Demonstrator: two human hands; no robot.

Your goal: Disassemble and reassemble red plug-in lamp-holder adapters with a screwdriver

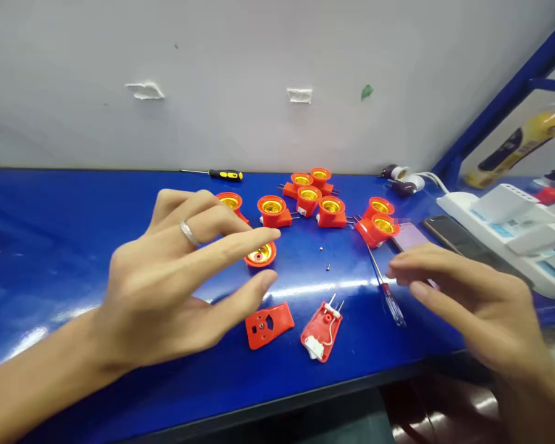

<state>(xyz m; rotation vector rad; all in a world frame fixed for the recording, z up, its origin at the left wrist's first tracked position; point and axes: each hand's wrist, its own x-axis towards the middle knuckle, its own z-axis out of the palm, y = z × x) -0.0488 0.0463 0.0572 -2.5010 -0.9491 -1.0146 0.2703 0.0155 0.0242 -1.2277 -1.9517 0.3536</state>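
Note:
My left hand point(189, 271), with a ring on one finger, hovers over the blue table, fingers apart and holding nothing. Just past its fingertips sits a red lamp socket point(263, 254) with a brass-coloured inside, partly hidden by the hand. Below lie a flat red cover point(271, 325) and an opened red plug half point(322, 333) with metal pins, a white wire and a white switch. My right hand point(472, 296) is raised at the right, empty, thumb and fingers apart. Nearest it is a screwdriver point(387, 296) with a clear and red handle. Two small screws point(328, 267) lie mid-table.
Several assembled red lamp sockets point(332, 211) stand towards the back. A yellow-black screwdriver point(226, 175) lies by the wall. At the right are phones point(462, 237), a white power strip point(504, 246) with plugs, and black-and-white bulb holders point(407, 185). The table's front edge point(287, 398) runs below.

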